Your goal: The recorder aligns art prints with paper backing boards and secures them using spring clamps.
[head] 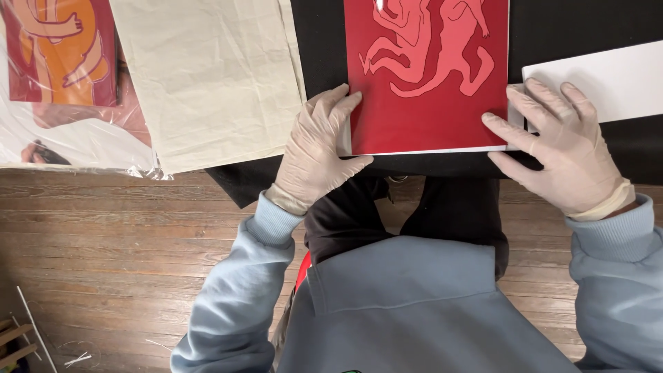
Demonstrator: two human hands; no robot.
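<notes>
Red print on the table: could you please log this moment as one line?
left hand: on red print left edge | right hand: on its right corner | white sheet: beside | cream cloth: left

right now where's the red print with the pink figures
In the head view, the red print lies top centre on the black cloth, between the gloved left hand and right hand.
</notes>
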